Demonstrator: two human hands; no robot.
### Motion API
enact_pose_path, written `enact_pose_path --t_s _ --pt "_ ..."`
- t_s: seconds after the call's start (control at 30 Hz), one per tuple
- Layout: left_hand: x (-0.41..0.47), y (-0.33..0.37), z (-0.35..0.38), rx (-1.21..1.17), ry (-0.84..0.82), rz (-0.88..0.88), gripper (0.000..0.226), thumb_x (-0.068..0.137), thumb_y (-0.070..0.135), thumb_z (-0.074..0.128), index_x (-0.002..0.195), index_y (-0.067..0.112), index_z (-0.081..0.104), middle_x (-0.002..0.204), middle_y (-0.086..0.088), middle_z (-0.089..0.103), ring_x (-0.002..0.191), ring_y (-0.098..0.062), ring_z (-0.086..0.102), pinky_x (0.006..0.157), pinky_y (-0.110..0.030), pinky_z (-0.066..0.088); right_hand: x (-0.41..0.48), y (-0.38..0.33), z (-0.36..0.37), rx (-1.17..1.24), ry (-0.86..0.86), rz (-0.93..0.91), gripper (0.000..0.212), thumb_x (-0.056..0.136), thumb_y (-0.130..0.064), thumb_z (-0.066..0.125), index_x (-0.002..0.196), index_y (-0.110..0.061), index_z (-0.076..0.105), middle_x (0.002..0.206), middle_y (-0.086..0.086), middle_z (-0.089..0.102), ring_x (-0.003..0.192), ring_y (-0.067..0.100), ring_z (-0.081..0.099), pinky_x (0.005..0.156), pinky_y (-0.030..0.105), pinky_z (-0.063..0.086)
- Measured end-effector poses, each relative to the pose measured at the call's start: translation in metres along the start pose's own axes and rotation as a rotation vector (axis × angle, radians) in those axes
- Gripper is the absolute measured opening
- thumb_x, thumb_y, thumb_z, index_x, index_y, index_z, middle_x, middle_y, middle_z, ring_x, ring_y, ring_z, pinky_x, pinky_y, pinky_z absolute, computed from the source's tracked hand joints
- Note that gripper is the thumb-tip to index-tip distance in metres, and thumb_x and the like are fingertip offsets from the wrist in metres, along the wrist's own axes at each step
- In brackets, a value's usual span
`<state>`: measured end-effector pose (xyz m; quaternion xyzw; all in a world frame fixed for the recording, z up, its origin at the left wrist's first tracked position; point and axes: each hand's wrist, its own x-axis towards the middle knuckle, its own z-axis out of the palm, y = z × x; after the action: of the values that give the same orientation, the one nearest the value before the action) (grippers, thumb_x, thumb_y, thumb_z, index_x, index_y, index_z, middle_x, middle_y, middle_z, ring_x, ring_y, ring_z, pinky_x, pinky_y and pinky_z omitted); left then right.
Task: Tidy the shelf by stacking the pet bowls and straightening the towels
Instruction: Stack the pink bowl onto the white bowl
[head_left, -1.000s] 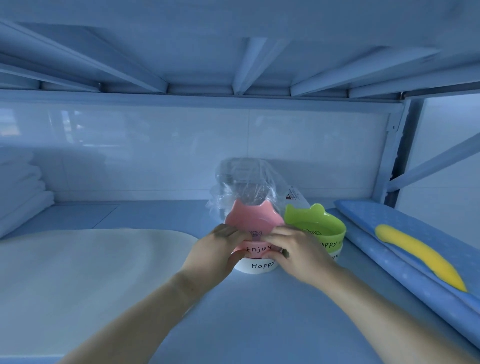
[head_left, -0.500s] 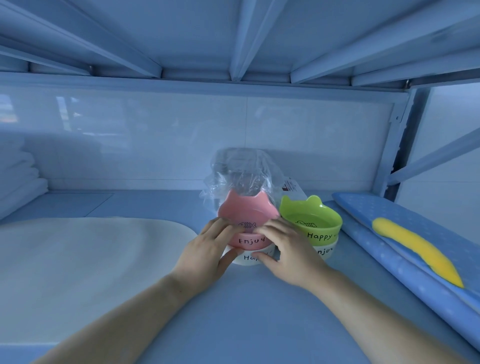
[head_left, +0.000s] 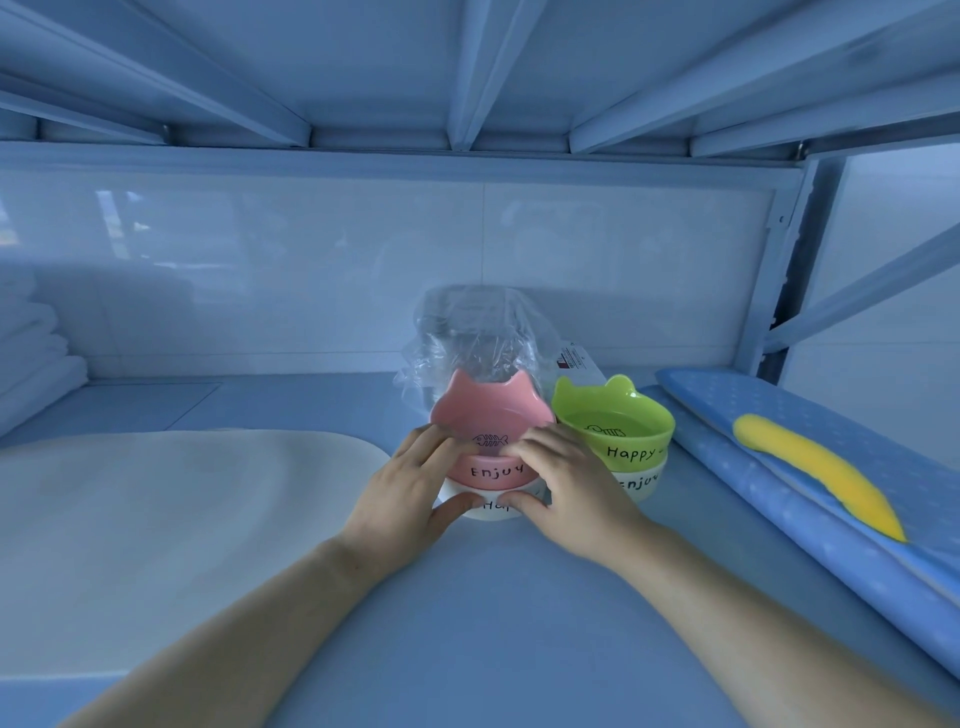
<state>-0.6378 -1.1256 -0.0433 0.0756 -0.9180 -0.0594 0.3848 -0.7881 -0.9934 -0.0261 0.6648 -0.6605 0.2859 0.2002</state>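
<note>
Pink bowl (head_left: 491, 421) nested in a white bowl (head_left: 485, 512), both hands around the pair.
From my remote seat I saw the left hand (head_left: 410, 488) and right hand (head_left: 571, 483) each grip the pink bowl, fingers over its near rim, thumbs pressed to the white bowl beneath. That stack of 2 stood on the shelf (head_left: 493, 623), just beside a green bowl (head_left: 613, 428) on a 2nd white bowl (head_left: 641, 480), with a clear plastic bag (head_left: 478, 332) behind. Folded towels (head_left: 36, 364) lay stacked at far left.
</note>
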Motion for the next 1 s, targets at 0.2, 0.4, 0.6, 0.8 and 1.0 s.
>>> enact_pose_path --t_s 0.2,0.4,0.6,0.8,1.0 --pt "-0.0012 0.003 -0.0012 0.0 0.017 -0.008 0.038 0.079 0.032 0.07 0.111 0.016 0.059 0.109 0.001 0.056 0.105 -0.012 0.043 0.076 -0.041 0.053 -0.0014 -0.0035 -0.003 0.028 0.001 0.016 0.033 0.074 -0.028 0.076 0.099 -0.011 0.064 0.089 0.0 0.06 0.087 0.02 0.052 0.081 0.022 0.034" --pt "-0.0028 0.0015 -0.0008 -0.002 0.032 0.018 0.039 0.078 0.032 0.071 0.111 0.017 0.056 0.106 0.0 0.056 0.103 -0.015 0.045 0.075 -0.042 0.054 -0.0021 -0.0074 -0.0037 0.021 0.011 0.038 0.026 0.075 -0.019 0.075 0.095 -0.007 0.064 0.088 0.003 0.061 0.086 0.024 0.053 0.078 0.022 0.034" --pt "-0.0029 0.0013 -0.0011 0.006 0.063 0.053 0.041 0.076 0.032 0.073 0.11 0.023 0.049 0.104 0.0 0.057 0.1 -0.013 0.045 0.074 -0.037 0.054 -0.0023 -0.0091 -0.0046 0.038 0.014 0.04 0.027 0.073 -0.019 0.076 0.094 -0.006 0.064 0.086 0.004 0.062 0.084 0.024 0.054 0.076 0.023 0.035" --pt "-0.0052 0.0051 -0.0021 0.095 0.07 0.025 0.042 0.075 0.032 0.075 0.112 0.02 0.057 0.111 0.0 0.055 0.104 -0.011 0.043 0.068 -0.027 0.051 -0.0026 -0.0079 -0.0048 0.044 0.013 0.041 0.029 0.073 -0.022 0.077 0.096 -0.009 0.065 0.087 0.001 0.062 0.086 0.021 0.053 0.078 0.021 0.036" --pt "-0.0057 0.0087 -0.0025 0.137 0.034 0.019 0.041 0.079 0.03 0.071 0.116 0.018 0.059 0.112 0.001 0.058 0.106 -0.013 0.046 0.071 -0.028 0.052 -0.0035 -0.0073 -0.0028 0.055 -0.011 0.058 0.036 0.072 -0.025 0.077 0.104 -0.013 0.064 0.093 -0.001 0.06 0.093 0.018 0.051 0.084 0.014 0.03"
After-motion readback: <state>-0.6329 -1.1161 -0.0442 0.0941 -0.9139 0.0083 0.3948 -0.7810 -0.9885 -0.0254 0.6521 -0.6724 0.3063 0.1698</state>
